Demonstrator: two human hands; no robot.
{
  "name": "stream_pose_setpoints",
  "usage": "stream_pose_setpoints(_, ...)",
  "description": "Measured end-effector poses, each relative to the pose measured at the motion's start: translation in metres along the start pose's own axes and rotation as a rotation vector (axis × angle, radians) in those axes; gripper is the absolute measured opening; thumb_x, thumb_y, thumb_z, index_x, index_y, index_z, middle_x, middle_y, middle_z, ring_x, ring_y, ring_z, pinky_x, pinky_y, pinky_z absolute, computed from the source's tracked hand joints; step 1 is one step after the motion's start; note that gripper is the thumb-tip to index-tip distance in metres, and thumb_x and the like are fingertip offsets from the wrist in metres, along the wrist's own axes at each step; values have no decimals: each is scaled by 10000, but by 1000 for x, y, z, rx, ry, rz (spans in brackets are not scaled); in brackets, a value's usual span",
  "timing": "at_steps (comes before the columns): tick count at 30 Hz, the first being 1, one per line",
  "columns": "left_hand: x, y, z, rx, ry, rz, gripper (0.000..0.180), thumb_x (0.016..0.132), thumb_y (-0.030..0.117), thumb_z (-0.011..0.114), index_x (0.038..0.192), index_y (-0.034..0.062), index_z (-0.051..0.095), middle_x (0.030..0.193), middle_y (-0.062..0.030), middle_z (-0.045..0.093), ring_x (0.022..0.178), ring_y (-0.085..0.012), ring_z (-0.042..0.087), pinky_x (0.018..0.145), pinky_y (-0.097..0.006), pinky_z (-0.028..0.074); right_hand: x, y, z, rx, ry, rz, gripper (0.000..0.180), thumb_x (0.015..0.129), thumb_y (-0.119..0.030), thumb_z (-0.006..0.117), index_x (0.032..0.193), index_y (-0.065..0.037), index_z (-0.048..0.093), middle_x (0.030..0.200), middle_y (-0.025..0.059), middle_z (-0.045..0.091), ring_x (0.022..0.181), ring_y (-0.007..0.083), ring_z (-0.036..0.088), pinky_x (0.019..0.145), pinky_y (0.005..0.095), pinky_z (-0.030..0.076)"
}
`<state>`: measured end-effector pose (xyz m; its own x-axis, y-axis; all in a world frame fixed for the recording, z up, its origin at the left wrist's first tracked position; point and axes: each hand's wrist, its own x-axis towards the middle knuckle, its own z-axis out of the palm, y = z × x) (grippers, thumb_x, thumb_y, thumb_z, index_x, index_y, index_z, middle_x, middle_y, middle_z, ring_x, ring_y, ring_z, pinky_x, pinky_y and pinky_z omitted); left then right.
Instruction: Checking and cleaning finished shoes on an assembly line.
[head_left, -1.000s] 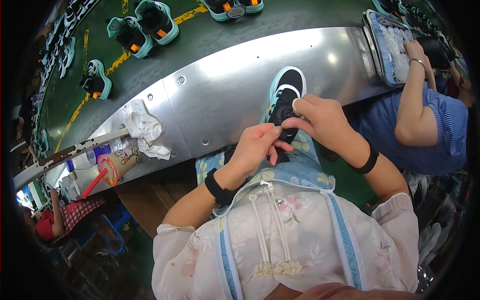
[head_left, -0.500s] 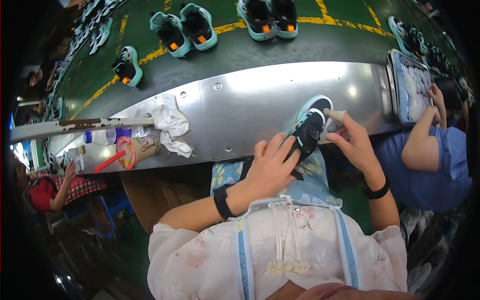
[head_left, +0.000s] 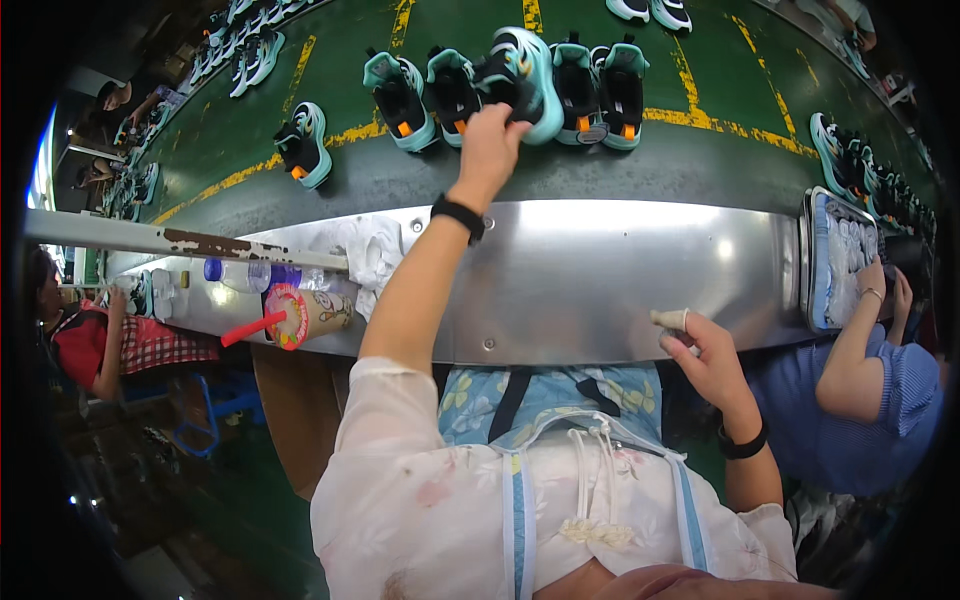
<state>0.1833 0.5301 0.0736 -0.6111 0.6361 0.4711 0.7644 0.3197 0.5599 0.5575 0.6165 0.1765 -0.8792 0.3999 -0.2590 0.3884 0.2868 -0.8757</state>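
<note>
My left hand (head_left: 488, 148) reaches far forward over the green belt and grips a black and mint-green sneaker (head_left: 541, 88). That sneaker is tilted, its pale sole edge turned up, among other sneakers standing there, such as a black one (head_left: 399, 100) to its left and another (head_left: 622, 95) to its right. Close to the near edge of the steel worktop, my right hand (head_left: 705, 352) is closed, with pale covers on its fingertips. Something small and greyish shows between thumb and fingers, too small to name.
The steel worktop (head_left: 580, 270) lies before me. At its left are crumpled white paper (head_left: 375, 262), a drink cup (head_left: 318, 315) with a red straw, bottles and a painted metal bar (head_left: 190, 243). A tray (head_left: 842, 260) stands at the right, beside a co-worker in blue (head_left: 850, 410).
My left hand has carried the sneaker from my lap edge forward to the belt. My right hand has let go of the sneaker and stays near the worktop edge. The view has shifted.
</note>
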Motion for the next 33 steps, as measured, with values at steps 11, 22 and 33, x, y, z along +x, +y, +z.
stream_pose_setpoints(11,72,-94,-89,405,-739,-514,557,704,636,667,1086,233,702,1207,-191,544,1090,-396,539,898,-479,405,1,25,-6,-23,-101,77,265,853,-62,629,1116,-36,643,880,112,617,683,174,564,657,272,471)
stream_pose_setpoints(22,56,-109,-117,-138,-27,-612,580,709,416,793,1060,-25,657,990,-138,683,875,-215,657,787,-339,500,-22,22,-11,-4,-77,117,265,847,-49,630,1109,-18,644,849,100,615,688,147,563,673,253,474)
stream_pose_setpoints(33,-26,116,-153,-758,-158,-311,250,813,160,750,1020,57,654,1001,-99,685,832,-124,656,666,-226,523,-29,20,5,399,128,94,295,961,-124,525,1220,8,571,950,26,619,822,74,555,759,225,467)
